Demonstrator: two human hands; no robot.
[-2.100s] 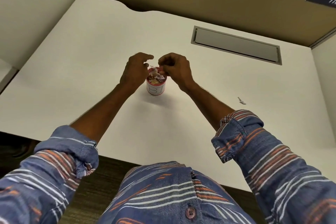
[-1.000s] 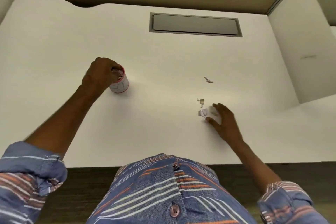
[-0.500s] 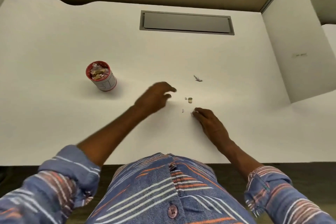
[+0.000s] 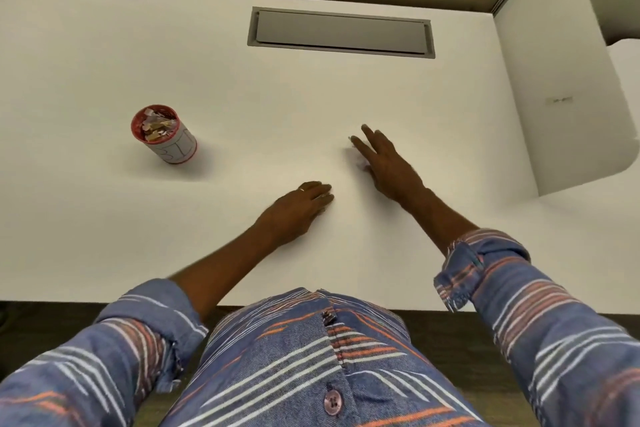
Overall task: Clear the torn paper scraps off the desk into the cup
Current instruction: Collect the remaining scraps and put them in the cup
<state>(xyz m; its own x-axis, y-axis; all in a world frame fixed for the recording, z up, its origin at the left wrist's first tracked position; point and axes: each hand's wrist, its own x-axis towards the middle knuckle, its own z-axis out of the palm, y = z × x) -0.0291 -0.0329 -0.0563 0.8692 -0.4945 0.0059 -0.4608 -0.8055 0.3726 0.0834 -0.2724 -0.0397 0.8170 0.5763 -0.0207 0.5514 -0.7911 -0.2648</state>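
Note:
A small white cup (image 4: 173,146) with a red rim stands on the left of the white desk (image 4: 104,45), filled with torn paper scraps (image 4: 156,125). My right hand (image 4: 388,163) lies low over the desk's middle with its fingers straight and spread, pointing away from me. A tiny scrap (image 4: 349,138) shows at its fingertips; any others are hidden beneath it. My left hand (image 4: 298,208) rests on the desk just left of and nearer than the right hand, fingers together and pointing right. Neither hand holds anything that I can see.
A grey rectangular cable hatch (image 4: 341,32) is set into the desk at the back. A white side panel (image 4: 554,80) borders the desk on the right. The desk's front edge runs just above my striped shirt (image 4: 311,357).
My right hand has slid forward over the loose scraps, covering them. My left hand has come back toward me and now rests beside the right hand. The cup has stayed put.

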